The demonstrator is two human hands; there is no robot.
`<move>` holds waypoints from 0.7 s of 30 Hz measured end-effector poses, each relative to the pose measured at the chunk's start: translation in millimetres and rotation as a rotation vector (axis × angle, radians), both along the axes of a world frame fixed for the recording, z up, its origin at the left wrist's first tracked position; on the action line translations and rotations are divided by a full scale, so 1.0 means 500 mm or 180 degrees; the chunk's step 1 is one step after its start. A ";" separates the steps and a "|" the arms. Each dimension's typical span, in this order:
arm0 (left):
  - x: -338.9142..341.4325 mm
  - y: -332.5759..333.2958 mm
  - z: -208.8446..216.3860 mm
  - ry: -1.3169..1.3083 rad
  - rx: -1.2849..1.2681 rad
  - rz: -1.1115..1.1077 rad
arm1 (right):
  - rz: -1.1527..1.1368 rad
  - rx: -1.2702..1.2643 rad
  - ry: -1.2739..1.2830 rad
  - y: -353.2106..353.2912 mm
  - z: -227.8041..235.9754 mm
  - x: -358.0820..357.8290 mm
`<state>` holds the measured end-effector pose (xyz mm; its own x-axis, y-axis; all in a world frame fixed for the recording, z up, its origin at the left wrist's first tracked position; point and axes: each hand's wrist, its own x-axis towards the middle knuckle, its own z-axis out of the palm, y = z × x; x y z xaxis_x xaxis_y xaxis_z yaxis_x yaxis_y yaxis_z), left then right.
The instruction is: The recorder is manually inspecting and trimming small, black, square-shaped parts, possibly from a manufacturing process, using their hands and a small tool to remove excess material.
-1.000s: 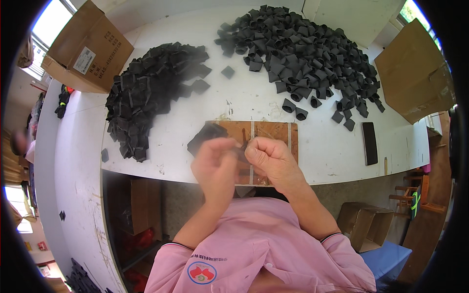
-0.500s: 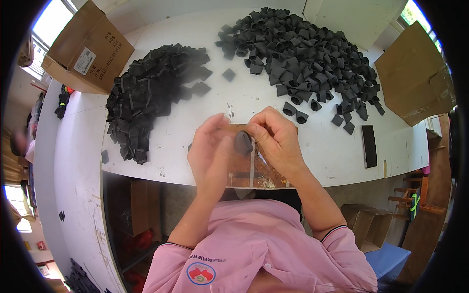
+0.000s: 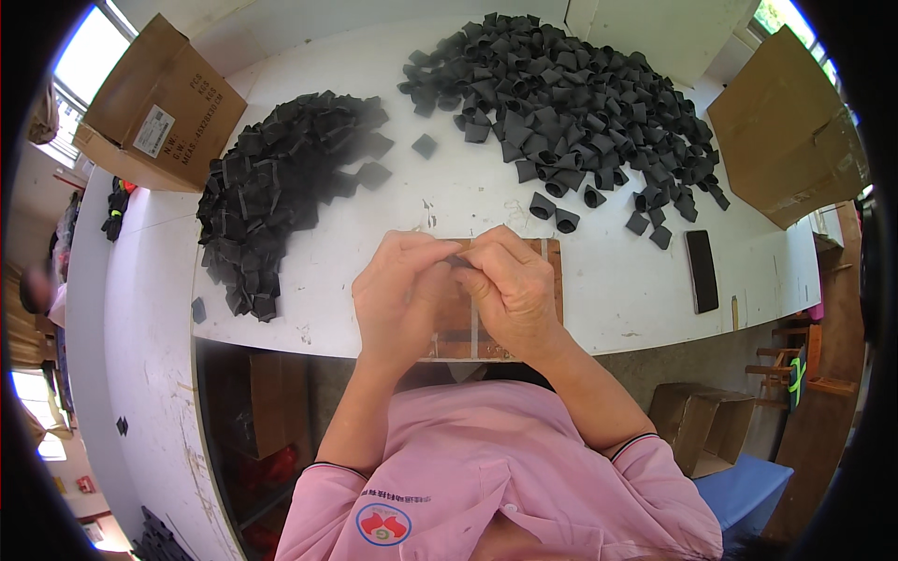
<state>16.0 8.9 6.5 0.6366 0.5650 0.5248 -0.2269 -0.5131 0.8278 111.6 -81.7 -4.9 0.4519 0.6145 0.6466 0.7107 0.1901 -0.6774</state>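
Note:
Over a brown board [image 3: 456, 323] at the table's front edge, my left hand [image 3: 400, 292] and my right hand [image 3: 513, 292] meet with their fingertips together. A small dark grey foam-like piece [image 3: 459, 262] is pinched between them, mostly covered by the fingers. Both hands are closed on it. Beyond my left hand lies a heap of flat, dark squarish pieces [image 3: 248, 201]. Past my right hand spreads a larger heap of similar pieces curled into short tubes [image 3: 571, 112].
One loose flat piece [image 3: 424, 147] lies between the heaps. A black phone [image 3: 702, 271] rests at the right. Cardboard boxes stand at the back left [image 3: 173, 112] and right [image 3: 790, 131]. An open carton [image 3: 702, 425] sits below the table's right side.
My left hand has come in to meet the right, and both now pinch the dark piece, which showed as a rounded loop before. The view has shifted slightly.

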 end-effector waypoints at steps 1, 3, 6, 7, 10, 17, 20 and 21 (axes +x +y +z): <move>0.004 -0.005 0.005 -0.0009 0.0037 0.0022 | -0.0005 0.0013 -0.0017 0.000 0.002 0.002; 0.002 -0.005 0.006 -0.0009 0.0079 0.0044 | -0.0137 -0.0140 -0.0205 0.000 0.003 -0.002; -0.006 0.000 -0.006 0.0006 0.0183 0.0145 | 0.0183 -0.0229 0.0480 -0.011 0.033 -0.012; -0.012 0.001 -0.011 -0.0416 -0.0695 -0.0062 | 0.0200 -0.0229 0.0479 -0.012 0.041 -0.014; -0.019 -0.005 -0.011 -0.1146 -0.2288 -0.0610 | 0.0318 -0.0103 0.0795 -0.014 0.053 -0.017; -0.022 -0.015 -0.039 -0.1435 -0.3478 -0.0953 | -0.0028 -0.0116 -0.0058 -0.005 0.034 -0.006; -0.025 -0.022 -0.044 -0.1215 -0.3057 -0.0602 | -0.0198 0.0051 -0.0420 -0.004 0.006 -0.010; -0.026 -0.021 -0.046 -0.1117 -0.2835 -0.0470 | -0.0252 0.0105 -0.0482 -0.003 0.001 -0.012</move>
<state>2.8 -1.5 -16.4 0.6217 0.7745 0.1168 -0.5472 0.3228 0.7722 105.7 -83.3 -4.4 0.3939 0.5582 0.7302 0.8178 0.1499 -0.5557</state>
